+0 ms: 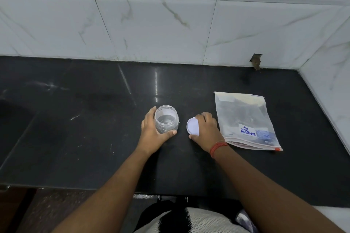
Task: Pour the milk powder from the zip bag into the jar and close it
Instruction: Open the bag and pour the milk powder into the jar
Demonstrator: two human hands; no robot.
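Head view: left hand (154,133) grips the open jar (166,119); right hand (205,128) holds the lid (192,126) on the tabletop (94,119). Next, probably: open the zip bag (246,121).

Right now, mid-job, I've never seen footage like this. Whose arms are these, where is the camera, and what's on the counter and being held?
There is no machine here. A person wears one wide-angle camera on the head, looking forward and down, so both arms reach in from the bottom. The left hand grips a clear, open plastic jar standing upright on the black countertop. The right hand rests on the jar's white lid, which lies on the counter beside the jar. To the right, untouched, lies the zip bag, flat, with blue print. The jar looks empty, so pouring has not begun.
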